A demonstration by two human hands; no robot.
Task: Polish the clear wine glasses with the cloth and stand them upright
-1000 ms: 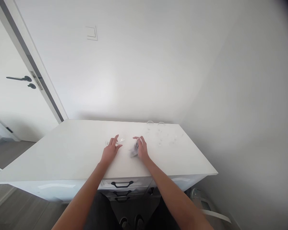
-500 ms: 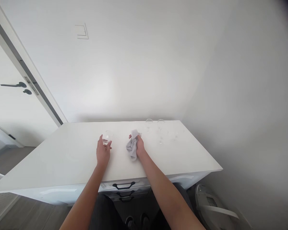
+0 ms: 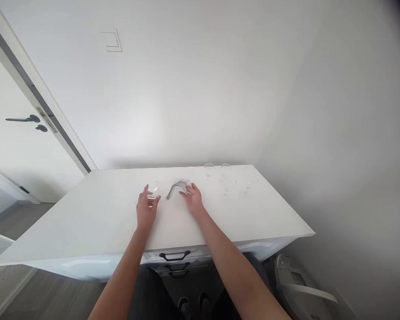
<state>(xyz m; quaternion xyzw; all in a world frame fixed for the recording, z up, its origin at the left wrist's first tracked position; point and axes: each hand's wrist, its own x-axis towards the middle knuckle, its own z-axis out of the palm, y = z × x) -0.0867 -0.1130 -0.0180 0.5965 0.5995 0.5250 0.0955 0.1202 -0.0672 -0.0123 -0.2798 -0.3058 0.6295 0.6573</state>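
Observation:
Fingers of my left hand [image 3: 146, 210] curl around a clear wine glass [image 3: 158, 188] over the left-middle of the white top. The glass is so transparent that its stem and base are hard to make out. My right hand [image 3: 194, 200], a little to the right, grips one end of a light grey cloth [image 3: 178, 185]. The cloth's other end swings out leftward toward the glass and is smeared by motion. A gap shows between the cloth and the glass.
Several clear stemmed glasses, one of them a wine glass [image 3: 226, 172], stand right of my right hand. The white cabinet top [image 3: 103, 218] has a wall behind it and drawers with a black handle [image 3: 175, 256] in front. A whitish bin-like object [image 3: 295, 284] is on the floor at right.
The cloth went from bunched in my right hand to flung out leftward in an arc. My left hand and the glass appear slightly further right, as the view also shifted a little.

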